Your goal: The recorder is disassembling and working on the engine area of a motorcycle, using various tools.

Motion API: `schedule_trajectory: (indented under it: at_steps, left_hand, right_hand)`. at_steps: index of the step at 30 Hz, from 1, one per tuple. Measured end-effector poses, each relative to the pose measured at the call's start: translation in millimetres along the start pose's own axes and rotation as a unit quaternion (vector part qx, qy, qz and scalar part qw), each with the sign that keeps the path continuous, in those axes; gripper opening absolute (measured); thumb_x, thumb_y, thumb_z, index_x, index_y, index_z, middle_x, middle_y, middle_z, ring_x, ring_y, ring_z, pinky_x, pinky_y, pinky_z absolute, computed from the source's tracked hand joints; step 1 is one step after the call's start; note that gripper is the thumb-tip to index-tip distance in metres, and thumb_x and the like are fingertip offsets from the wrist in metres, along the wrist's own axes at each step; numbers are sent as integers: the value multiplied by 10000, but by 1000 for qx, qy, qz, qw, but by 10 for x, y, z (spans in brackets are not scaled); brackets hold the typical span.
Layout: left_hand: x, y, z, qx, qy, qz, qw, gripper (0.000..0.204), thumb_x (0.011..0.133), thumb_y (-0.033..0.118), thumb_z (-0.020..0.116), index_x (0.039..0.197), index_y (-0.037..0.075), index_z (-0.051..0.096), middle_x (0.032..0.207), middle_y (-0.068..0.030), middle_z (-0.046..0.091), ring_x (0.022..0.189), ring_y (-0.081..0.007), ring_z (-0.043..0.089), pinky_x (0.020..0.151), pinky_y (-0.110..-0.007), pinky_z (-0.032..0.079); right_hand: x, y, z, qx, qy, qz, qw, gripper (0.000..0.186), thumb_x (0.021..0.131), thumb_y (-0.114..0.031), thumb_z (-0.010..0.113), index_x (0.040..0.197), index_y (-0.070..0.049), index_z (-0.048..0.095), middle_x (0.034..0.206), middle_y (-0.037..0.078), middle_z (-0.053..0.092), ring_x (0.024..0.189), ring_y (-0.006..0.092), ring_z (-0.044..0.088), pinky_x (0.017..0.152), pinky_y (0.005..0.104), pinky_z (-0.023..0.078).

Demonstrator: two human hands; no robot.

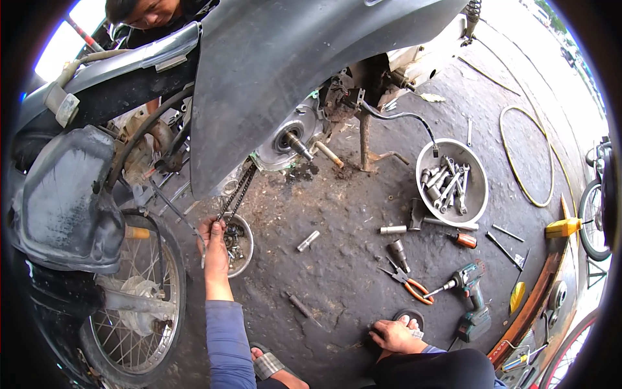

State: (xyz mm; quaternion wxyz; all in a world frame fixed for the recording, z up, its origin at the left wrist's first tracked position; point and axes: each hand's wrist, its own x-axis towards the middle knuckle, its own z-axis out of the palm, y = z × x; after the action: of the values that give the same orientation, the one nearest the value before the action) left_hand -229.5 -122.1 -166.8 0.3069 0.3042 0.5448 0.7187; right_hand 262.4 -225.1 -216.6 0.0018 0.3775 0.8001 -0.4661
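Note:
My left hand (216,249) is closed on the end of a dark chain (241,189), which runs taut down from the motorbike's opened engine (291,133). A bare shaft sticks out of that engine, and a second, shorter rod stands beside it. Just below the left hand, partly hidden by it, sits a small white bowl (241,259) of bolts and small parts. My right hand (391,336) rests by my right knee above the sandalled foot, its fingers loosely bent and nothing visible in them.
A metal bowl of sockets and wrenches (481,175) stands to the right. Around it lie a hammer (416,215), orange-handled pliers (418,290), a screwdriver (464,240) and a cordless impact driver (473,295). The spoked wheel (133,305) is at left. Another person (152,13) leans in behind the motorbike.

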Motion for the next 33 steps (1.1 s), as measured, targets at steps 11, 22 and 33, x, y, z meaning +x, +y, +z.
schedule_trajectory:
  at_steps: [11, 22, 33]
  left_hand:
    - [18, 170, 144, 276, -24, 104, 955, 229, 893, 211, 668, 1014, 19, 633, 928, -54, 644, 900, -182, 569, 850, -311, 441]
    - [52, 362, 357, 499, -58, 233, 832, 180, 848, 156, 645, 974, 28, 659, 950, -114, 648, 976, -317, 528, 886, -420, 411]
    - [141, -193, 324, 324, -50, 174, 929, 221, 820, 109, 715, 1011, 29, 639, 960, -72, 633, 963, -220, 551, 837, -352, 435]
  right_hand:
    - [9, 10, 34, -7, 0, 2, 1000, 251, 883, -290, 586, 869, -41, 558, 846, 165, 618, 792, 395, 613, 725, 476, 469]
    - [16, -12, 23, -10, 0, 0, 1000, 239, 880, -284, 588, 889, -46, 571, 848, 158, 624, 791, 391, 618, 732, 471, 471]
    - [15, -43, -13, -21, 0, 4, 1000, 237, 881, -283, 589, 898, -47, 574, 843, 159, 625, 783, 392, 619, 732, 472, 474]
